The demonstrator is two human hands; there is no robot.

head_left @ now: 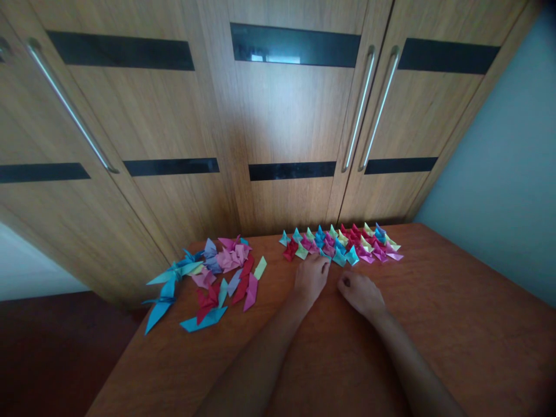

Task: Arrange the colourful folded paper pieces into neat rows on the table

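My left hand (pixel 311 278) is closed, its curled fingers at the front row of small folded-paper pieces. A blue origami piece (pixel 324 253) shows at its fingertips, partly hidden by the hand. My right hand (pixel 361 294) rests on the table just to the right, loosely curled, with nothing seen in it. Beyond both hands stand rows of small pointed origami pieces in red, pink, blue, yellow and green. Nearest my right hand is a teal origami piece (pixel 339 257) in the front row.
On the left of the brown table (pixel 330 359) lie a blue origami crane (pixel 167 289), a pink origami cluster (pixel 233 256), and several flat folded strips, one a red strip (pixel 244 281). A wooden wardrobe (pixel 286 116) rises behind the table. A pale wall (pixel 499 191) is at right.
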